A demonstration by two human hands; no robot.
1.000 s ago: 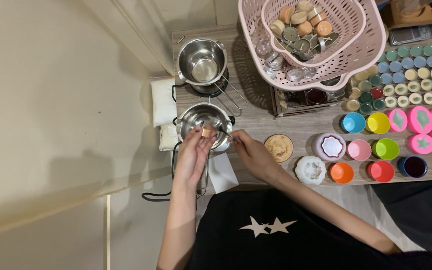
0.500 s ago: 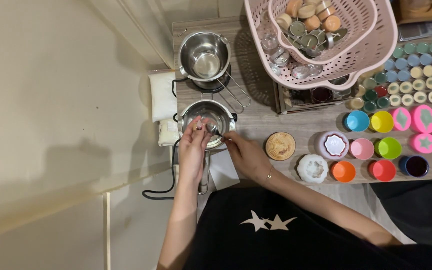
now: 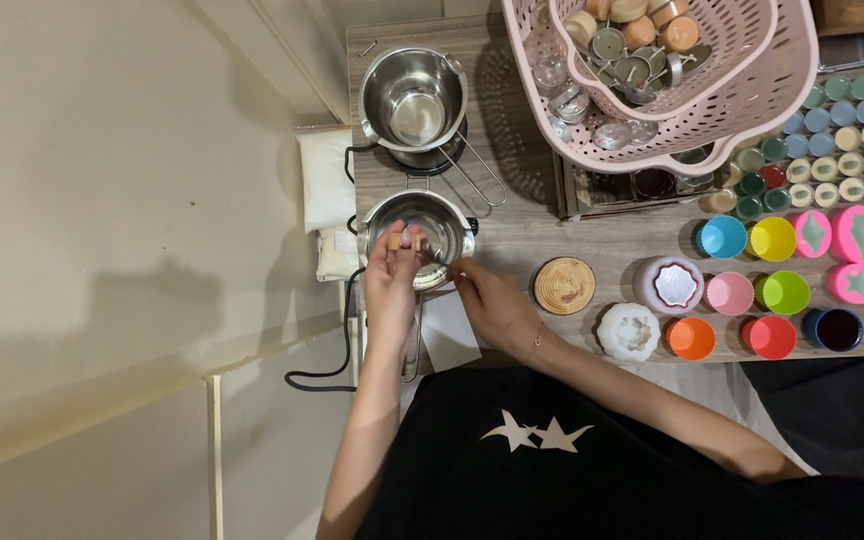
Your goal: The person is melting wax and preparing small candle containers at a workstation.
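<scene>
Steel melting pot [image 3: 422, 222] sits under both hands: left hand [image 3: 392, 280] pinches a small tan candle piece [image 3: 395, 241] over it, right hand [image 3: 487, 300] grips a thin metal tool [image 3: 439, 258]; keep both centred above the pot.

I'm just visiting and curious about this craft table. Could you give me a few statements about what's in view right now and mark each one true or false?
1. The left hand holds a small tan candle piece over the near steel pot. True.
2. The right hand rests on the round wooden coaster. False: it is at the near steel pot's rim, apart from the coaster, pinching a thin metal tool.
3. The pink plastic basket holds small round candles and metal cups. True.
4. The far steel pot is full of red liquid. False: its inside looks bare and shiny.
5. The orange silicone cup sits beside a white flower-shaped mould. True.
</scene>
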